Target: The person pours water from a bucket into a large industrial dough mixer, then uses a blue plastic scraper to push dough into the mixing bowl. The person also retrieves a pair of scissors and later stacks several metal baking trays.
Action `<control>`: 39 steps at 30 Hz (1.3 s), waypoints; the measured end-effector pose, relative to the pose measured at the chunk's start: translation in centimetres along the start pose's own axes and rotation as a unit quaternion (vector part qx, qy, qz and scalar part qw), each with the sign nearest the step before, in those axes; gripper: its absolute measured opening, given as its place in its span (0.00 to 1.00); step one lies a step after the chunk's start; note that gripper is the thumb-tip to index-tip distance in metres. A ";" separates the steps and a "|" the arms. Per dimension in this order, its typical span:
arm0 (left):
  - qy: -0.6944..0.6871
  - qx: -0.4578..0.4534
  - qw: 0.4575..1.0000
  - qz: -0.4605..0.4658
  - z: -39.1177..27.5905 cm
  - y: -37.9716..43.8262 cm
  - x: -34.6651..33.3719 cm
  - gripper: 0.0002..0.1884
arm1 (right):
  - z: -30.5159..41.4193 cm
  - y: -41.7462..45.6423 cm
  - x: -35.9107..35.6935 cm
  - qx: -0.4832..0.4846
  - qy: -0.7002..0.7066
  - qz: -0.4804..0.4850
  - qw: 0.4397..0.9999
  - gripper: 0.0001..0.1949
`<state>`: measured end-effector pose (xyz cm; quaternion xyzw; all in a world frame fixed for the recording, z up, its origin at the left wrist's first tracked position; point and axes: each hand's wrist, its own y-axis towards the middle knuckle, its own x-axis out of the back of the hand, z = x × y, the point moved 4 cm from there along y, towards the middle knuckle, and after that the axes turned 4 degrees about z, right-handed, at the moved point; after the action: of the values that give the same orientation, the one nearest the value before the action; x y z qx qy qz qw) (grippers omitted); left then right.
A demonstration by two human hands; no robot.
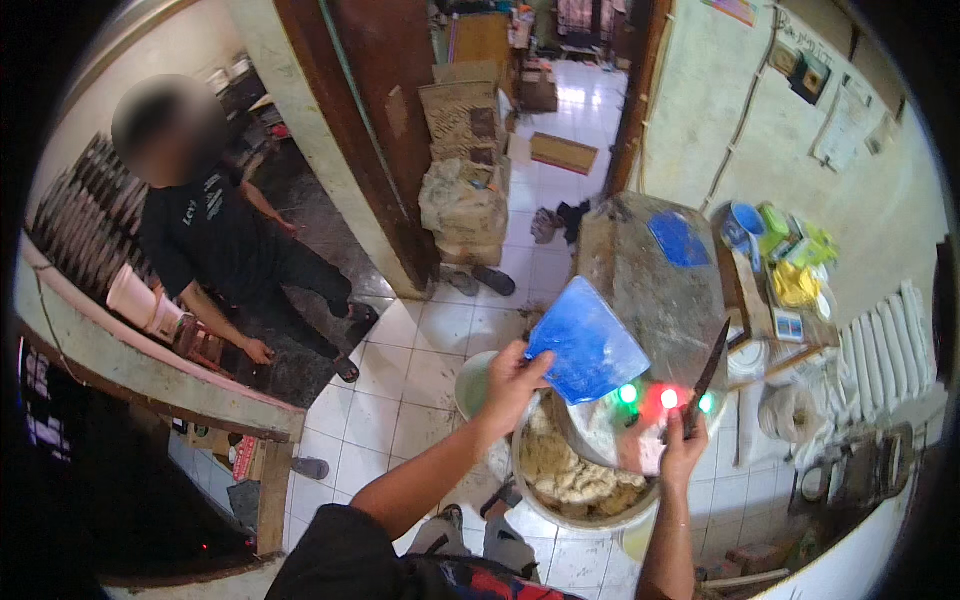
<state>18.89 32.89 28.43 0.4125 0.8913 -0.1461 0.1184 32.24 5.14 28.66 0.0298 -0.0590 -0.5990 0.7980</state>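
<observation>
My left hand (pixel 517 382) grips a flat blue plastic sheet (pixel 589 341) by its lower left corner, holding it up in front of me. In my right hand (pixel 684 450) is a knife (pixel 709 375) with a dark blade, its tip pointing up and away. Below both hands stands a large round tub (pixel 525 491) containing a pale, lumpy, dough-like mass (pixel 570 480). A shiny pale surface (pixel 581 431) lies over part of the tub; bright red and green light spots hide some of it. Beyond, a second blue sheet (pixel 679 238) rests on a worn tabletop (pixel 630 247).
A person (pixel 225 225) in dark clothes stands at the left, beyond a wall post. A pale green bucket (pixel 472 382) is left of the tub. At the right, a small wooden table (pixel 750 300) bears a blue dipper (pixel 744 223) and packets. Stacked cartons (pixel 465 150) stand by the doorway.
</observation>
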 end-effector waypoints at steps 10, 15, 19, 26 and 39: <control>-0.095 0.090 0.986 0.100 3.4 -14.8 5.5 0.10 | -10.9 -25.6 4.1 -0.130 -0.117 -0.032 0.984 0.14; 0.009 0.156 0.969 0.192 7.6 -23.9 2.7 0.13 | -13.5 -45.5 14.4 -0.206 -0.315 -0.162 0.912 0.18; 0.072 0.234 0.921 0.302 14.4 -30.0 2.7 0.16 | -13.1 -61.9 21.0 -0.463 -0.231 -0.308 0.798 0.24; 0.366 -0.013 0.842 0.396 17.5 -42.6 -6.7 0.20 | -18.8 -81.8 28.7 -0.500 -0.192 -0.509 0.674 0.20; 0.551 -0.093 0.519 0.646 43.8 -63.6 -29.8 0.24 | -9.8 -106.2 33.7 -0.258 -0.067 -0.836 0.480 0.18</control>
<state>-7.31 -42.91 7.93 0.8597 0.2750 0.3113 -0.2973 -58.38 -57.19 8.36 -0.1824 0.0977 -0.9717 -0.1141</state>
